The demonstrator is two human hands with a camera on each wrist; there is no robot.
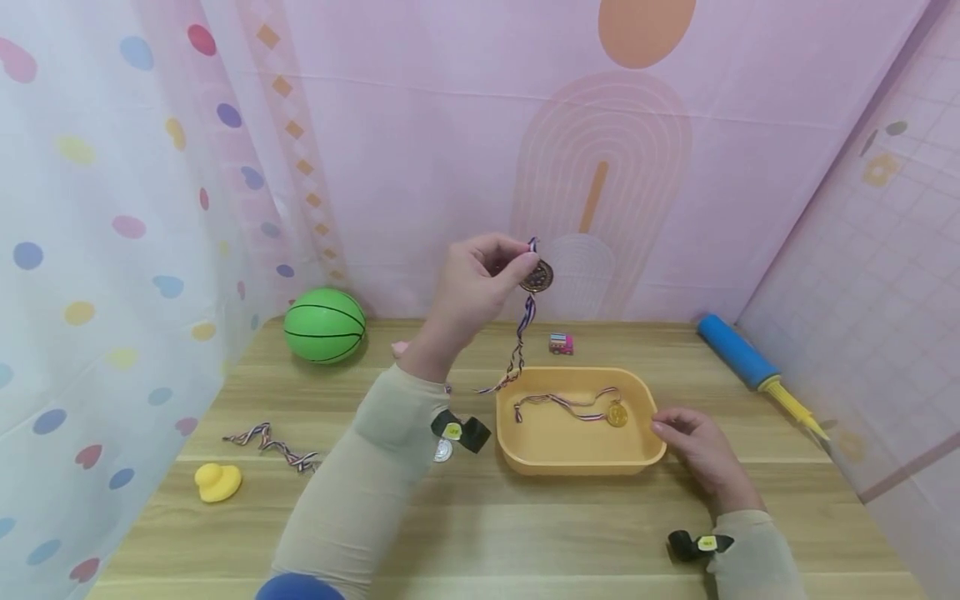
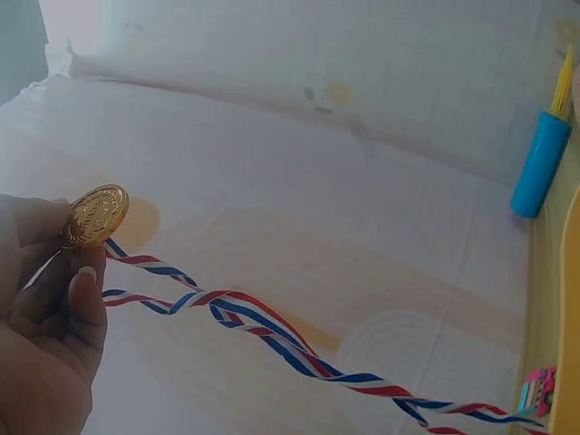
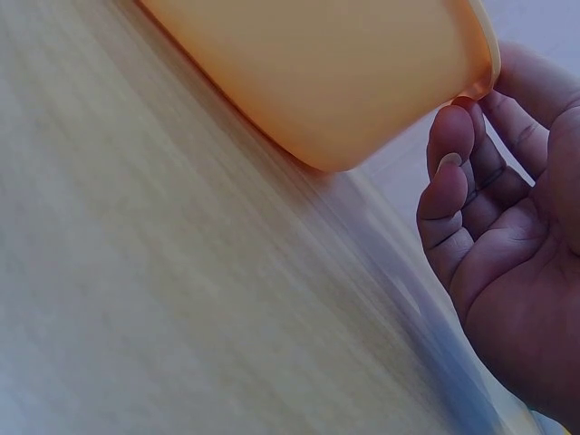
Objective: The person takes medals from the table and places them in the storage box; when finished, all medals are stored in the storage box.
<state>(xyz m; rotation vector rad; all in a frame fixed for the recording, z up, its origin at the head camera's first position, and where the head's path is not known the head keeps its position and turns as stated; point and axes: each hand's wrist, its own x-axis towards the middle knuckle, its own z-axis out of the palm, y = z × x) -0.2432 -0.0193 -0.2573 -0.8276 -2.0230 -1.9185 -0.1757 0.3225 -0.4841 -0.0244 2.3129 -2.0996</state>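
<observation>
Head view: one medal lies inside the tray, a second is held aloft, and a third lies outside.

A round gold-coloured medal on a striped ribbon (image 1: 617, 415) lies near the right edge of a shallow yellow-orange plastic tray (image 1: 577, 468), right of centre on the wood-grain table (image 1: 525, 542); its placing appears complete. The left hand (image 1: 480, 279) pinches a second round, embossed metallic medal (image 1: 537, 276), not yet in the tray, its red, white and blue ribbon (image 1: 519, 342) trailing toward the tray's far left corner; contact there cannot be told. The right hand (image 1: 697, 450), well apart, pinches the tray's right rim. A round silver-coloured medal (image 1: 443, 451) beyond the tray's left edge seems still to be dealt with.
</observation>
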